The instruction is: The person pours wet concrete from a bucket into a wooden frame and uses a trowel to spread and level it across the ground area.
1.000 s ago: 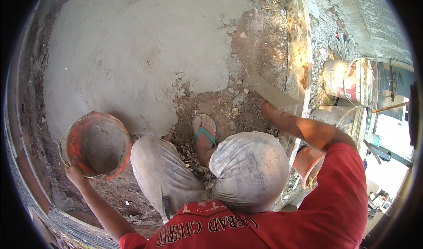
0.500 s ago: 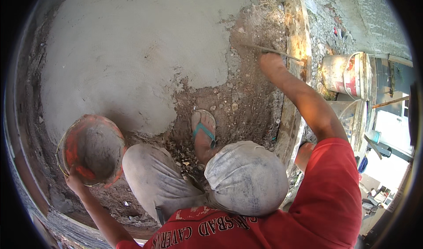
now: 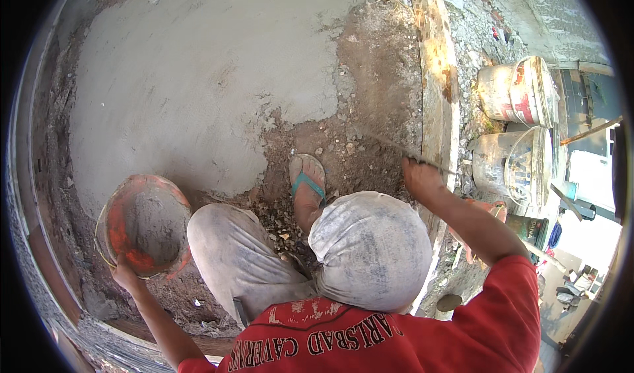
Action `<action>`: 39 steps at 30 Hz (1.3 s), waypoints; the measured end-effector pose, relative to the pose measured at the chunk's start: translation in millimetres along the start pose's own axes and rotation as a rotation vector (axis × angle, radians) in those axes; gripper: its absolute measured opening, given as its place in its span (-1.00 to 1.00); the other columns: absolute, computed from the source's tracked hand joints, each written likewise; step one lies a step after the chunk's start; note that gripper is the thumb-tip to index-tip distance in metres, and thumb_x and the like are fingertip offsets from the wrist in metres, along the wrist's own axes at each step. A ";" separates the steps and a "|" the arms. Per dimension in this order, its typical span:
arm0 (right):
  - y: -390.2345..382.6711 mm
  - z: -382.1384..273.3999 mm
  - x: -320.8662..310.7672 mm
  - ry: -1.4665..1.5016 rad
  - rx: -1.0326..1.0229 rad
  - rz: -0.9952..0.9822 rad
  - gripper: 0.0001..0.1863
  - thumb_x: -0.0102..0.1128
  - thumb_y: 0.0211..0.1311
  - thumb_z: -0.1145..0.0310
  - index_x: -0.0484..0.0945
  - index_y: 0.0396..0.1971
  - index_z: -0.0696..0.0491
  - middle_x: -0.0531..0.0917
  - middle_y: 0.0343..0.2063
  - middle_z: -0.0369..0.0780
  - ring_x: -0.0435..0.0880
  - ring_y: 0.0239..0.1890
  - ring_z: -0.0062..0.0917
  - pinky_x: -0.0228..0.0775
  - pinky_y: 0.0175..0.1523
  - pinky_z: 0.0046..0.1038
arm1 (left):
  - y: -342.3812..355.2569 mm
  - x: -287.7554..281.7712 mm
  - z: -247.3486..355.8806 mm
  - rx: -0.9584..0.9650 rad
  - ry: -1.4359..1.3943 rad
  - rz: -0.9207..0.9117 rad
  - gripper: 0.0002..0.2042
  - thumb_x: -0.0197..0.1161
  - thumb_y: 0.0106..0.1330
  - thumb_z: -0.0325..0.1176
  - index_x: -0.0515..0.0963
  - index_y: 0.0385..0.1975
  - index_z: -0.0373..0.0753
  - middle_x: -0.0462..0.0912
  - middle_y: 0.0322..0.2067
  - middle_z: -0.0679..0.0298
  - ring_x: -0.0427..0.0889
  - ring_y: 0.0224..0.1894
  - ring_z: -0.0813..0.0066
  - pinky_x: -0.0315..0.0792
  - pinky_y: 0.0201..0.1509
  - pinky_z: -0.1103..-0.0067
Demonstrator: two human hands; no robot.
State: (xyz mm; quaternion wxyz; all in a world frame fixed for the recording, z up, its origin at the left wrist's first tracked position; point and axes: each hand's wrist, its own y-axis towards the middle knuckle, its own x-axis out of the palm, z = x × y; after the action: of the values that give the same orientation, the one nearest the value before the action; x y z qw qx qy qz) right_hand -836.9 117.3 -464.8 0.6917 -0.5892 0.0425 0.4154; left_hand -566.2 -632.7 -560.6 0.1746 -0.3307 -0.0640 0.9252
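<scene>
My left hand point(image 3: 125, 275) grips the near left edge of an orange, cement-smeared bucket point(image 3: 117, 231), by its rim or wire handle. The bucket leans with its mouth toward me, and grey mortar point(image 3: 157, 222) lies inside. Over on the right, my right hand point(image 3: 422, 180) is closed round a trowel point(image 3: 411, 153), whose long thin blade shows nearly edge-on and partly blurred. The trowel is above bare soil beside the wooden board; whether it touches anything I cannot tell. A smooth layer of wet grey cement point(image 3: 198, 75) spreads ahead of me.
A long wooden board point(image 3: 436, 62) edges the soil point(image 3: 376, 82) on the right. Beyond it stand two stained pails point(image 3: 505, 92) and other clutter. My sandalled foot point(image 3: 308, 178) rests on gravel between my knees. A low wall edge point(image 3: 43, 142) curves along the left.
My right hand has drawn the trowel back toward me and slightly right. My left hand keeps its hold on the bucket. The view has shifted a little, showing more of the right side.
</scene>
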 end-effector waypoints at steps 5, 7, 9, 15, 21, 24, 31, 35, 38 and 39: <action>75.0 -28.0 53.8 -0.641 -0.271 0.416 -0.73 0.08 0.36 0.35 0.50 -0.02 0.13 0.71 -0.29 -0.08 0.80 -0.32 -0.32 0.64 -0.38 -0.32 | 11.2 4.4 -5.2 -0.009 0.046 0.005 -0.55 0.34 0.23 -0.36 0.57 0.10 -0.46 0.70 -0.07 0.08 0.67 -0.13 0.25 0.53 0.00 0.38; 22.1 -41.6 86.0 -0.701 -0.410 0.324 -0.71 0.10 0.35 0.33 0.50 -0.02 0.13 0.71 -0.27 -0.07 0.80 -0.29 -0.31 0.65 -0.34 -0.32 | 4.1 5.6 -6.5 -0.003 0.116 0.084 -0.54 0.35 0.18 -0.33 0.61 0.04 -0.49 0.72 -0.12 0.01 0.67 -0.14 0.26 0.50 0.00 0.36; -23.4 -36.0 110.8 -0.486 -0.494 0.265 -0.69 0.12 0.34 0.31 0.50 -0.01 0.14 0.71 -0.25 -0.06 0.80 -0.26 -0.30 0.65 -0.30 -0.32 | -2.8 8.7 -0.4 0.023 0.184 0.110 -0.55 0.35 0.16 -0.32 0.61 0.02 -0.47 0.73 -0.14 0.03 0.66 -0.16 0.25 0.49 -0.01 0.35; 9.6 -14.6 26.0 0.007 -0.321 0.131 -0.62 0.18 0.31 0.24 0.50 0.01 0.15 0.72 -0.20 -0.02 0.80 -0.17 -0.28 0.68 -0.18 -0.31 | -21.3 24.6 28.1 0.120 0.107 0.078 -0.63 0.32 0.12 -0.33 0.65 -0.09 -0.39 0.74 -0.23 0.10 0.67 -0.22 0.21 0.49 -0.04 0.35; 56.8 -63.0 12.6 -0.343 -0.294 0.242 -0.63 0.22 0.32 0.17 0.50 -0.08 0.17 0.73 -0.28 0.03 0.77 -0.31 -0.12 0.63 -0.20 -0.16 | -26.2 21.7 24.0 0.149 0.125 0.161 -0.68 0.33 0.12 -0.36 0.65 -0.15 -0.40 0.74 -0.27 0.07 0.69 -0.23 0.20 0.50 -0.08 0.35; 26.8 -32.9 23.4 -0.281 -0.383 0.122 -0.65 0.21 0.36 0.13 0.52 -0.14 0.14 0.72 -0.33 0.03 0.75 -0.32 -0.04 0.60 -0.18 -0.10 | -21.3 17.0 11.8 0.258 0.236 0.153 -0.70 0.37 0.17 -0.33 0.63 -0.20 -0.42 0.72 -0.30 -0.09 0.70 -0.27 0.04 0.52 -0.16 0.26; 23.7 -190.7 -212.4 0.216 -0.830 0.430 -0.74 0.15 0.43 0.19 0.52 -0.19 0.11 0.68 -0.53 -0.03 0.71 -0.41 -0.03 0.54 -0.31 -0.08 | -65.7 43.8 80.1 0.094 0.251 0.114 -0.60 0.39 0.18 -0.23 0.60 -0.08 -0.40 0.70 -0.21 -0.17 0.67 -0.08 -0.18 0.51 0.05 0.26; 84.1 -352.8 -257.4 -0.224 -1.072 0.720 -0.70 0.03 0.49 0.15 0.52 -0.21 0.11 0.74 -0.41 -0.07 0.75 -0.31 -0.13 0.58 -0.21 -0.13 | -78.3 49.3 58.0 0.337 0.341 0.242 -0.56 0.34 0.20 -0.34 0.59 0.08 -0.38 0.75 -0.17 -0.03 0.71 -0.08 -0.01 0.51 0.10 0.34; 107.1 -420.7 -234.7 -0.291 -0.949 0.523 -0.69 0.02 0.48 0.17 0.57 -0.17 0.13 0.75 -0.44 -0.04 0.78 -0.28 -0.14 0.64 -0.14 -0.17 | -90.7 65.4 75.4 0.095 -0.257 0.016 -0.62 0.35 0.18 -0.43 0.64 0.02 -0.36 0.73 -0.15 0.19 0.67 -0.10 0.37 0.47 0.10 0.52; 100.3 -431.0 -217.1 -0.298 -0.929 0.399 -0.66 0.02 0.47 0.17 0.61 -0.18 0.15 0.75 -0.46 -0.01 0.78 -0.28 -0.11 0.64 -0.12 -0.14 | -96.2 68.6 79.6 0.085 -0.270 0.025 -0.60 0.33 0.17 -0.46 0.63 0.05 -0.37 0.73 -0.16 0.22 0.64 -0.12 0.42 0.46 0.08 0.54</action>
State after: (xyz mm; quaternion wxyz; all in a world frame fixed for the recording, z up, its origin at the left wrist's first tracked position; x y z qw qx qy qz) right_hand -855.3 -367.0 -554.1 0.2635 -0.7488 -0.1337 0.5933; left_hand -639.1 -518.3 -517.0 0.1667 -0.1961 -0.0437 0.9653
